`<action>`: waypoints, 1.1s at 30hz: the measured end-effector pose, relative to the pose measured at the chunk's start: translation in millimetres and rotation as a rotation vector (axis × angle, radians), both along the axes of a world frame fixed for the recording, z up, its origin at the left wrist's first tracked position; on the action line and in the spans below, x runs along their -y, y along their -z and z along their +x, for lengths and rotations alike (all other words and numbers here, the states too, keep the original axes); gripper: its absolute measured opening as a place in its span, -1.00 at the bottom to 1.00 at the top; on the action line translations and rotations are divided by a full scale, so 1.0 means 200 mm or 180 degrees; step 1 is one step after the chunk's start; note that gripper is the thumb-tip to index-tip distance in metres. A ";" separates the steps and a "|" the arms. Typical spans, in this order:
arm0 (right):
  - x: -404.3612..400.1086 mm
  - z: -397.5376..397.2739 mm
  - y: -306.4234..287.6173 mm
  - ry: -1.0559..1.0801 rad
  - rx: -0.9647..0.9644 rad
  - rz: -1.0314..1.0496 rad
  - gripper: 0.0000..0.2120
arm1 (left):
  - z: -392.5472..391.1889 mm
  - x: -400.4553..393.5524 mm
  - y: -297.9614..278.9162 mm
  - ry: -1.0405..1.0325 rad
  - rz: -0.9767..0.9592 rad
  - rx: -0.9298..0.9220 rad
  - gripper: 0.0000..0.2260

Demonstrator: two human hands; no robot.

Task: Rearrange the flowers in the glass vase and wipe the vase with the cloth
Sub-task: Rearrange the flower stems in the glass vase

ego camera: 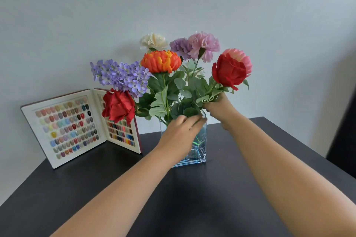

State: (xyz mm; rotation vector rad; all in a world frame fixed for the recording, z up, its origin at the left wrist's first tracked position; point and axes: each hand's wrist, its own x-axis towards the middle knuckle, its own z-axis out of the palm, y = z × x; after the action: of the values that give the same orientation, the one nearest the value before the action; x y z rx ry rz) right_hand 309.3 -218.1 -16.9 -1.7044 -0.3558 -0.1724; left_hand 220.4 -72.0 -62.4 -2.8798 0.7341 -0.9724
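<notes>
head camera looks down, close over table (77,188).

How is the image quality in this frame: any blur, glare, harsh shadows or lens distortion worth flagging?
Head view: light is soft and even, with only a faint shadow of the flowers on the wall. The left hand is slightly motion-blurred at the glass vase, the right hand sharper. Wide-angle distortion bows the table edges. Mild sheen on the tabletop, no strong glare.

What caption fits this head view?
Right hand grips red rose stem; left hand rests at square glass vase.
</notes>
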 end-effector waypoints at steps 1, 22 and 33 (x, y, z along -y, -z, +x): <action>0.01 0.00 0.00 -0.0067 0.0080 -0.0081 -0.74 | 0.02 0.00 -0.01 -0.0212 -0.0028 -0.0020 -0.35; 0.01 0.07 -0.02 0.0118 0.0034 -0.0519 -0.90 | 0.09 -0.09 -0.24 -0.0034 -0.2711 -0.1659 -0.51; 0.01 0.05 0.08 0.0273 -0.0237 -0.0385 -0.94 | 0.02 -0.10 -0.21 0.0107 -0.2932 -0.1890 -0.57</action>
State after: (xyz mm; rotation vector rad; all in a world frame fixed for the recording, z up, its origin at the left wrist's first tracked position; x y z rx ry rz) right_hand 319.2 -220.3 -33.6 -1.8418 -0.2419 -0.1522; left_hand 225.2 -51.5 -20.6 -4.0674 0.3770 -0.5048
